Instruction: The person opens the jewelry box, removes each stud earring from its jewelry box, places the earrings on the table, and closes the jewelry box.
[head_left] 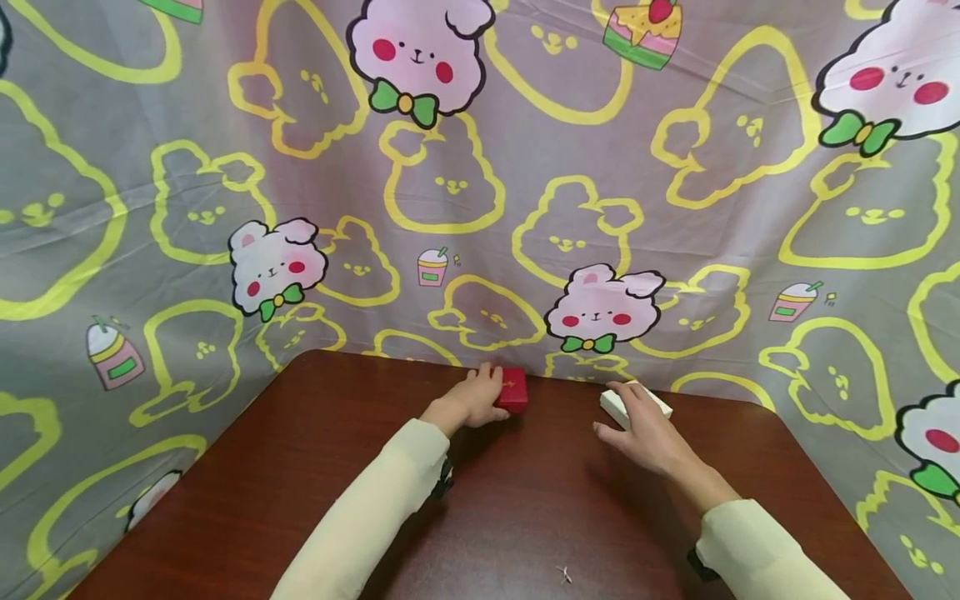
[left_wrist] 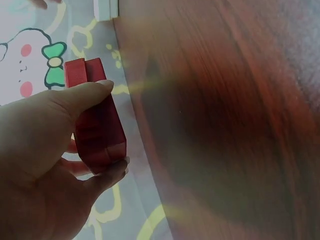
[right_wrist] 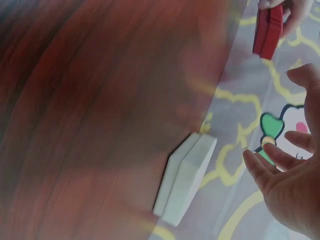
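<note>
At the far edge of the table my left hand [head_left: 480,395] grips a small red box [head_left: 513,391]. The left wrist view shows the thumb on one face of the red box [left_wrist: 100,125] and fingers curled about its end. Farther right lies a white box [head_left: 617,407], partly covered by my right hand [head_left: 647,431] in the head view. From the right wrist, the white box [right_wrist: 186,177] rests on the table, apart from the right hand [right_wrist: 292,175], whose fingers are spread with nothing between them.
A dark reddish-brown table [head_left: 510,500] spans the front. A curtain [head_left: 480,167] with cartoon bears and bunnies hangs behind and at both sides, right at the table's back edge. A small whitish scrap [head_left: 565,574] lies near the front.
</note>
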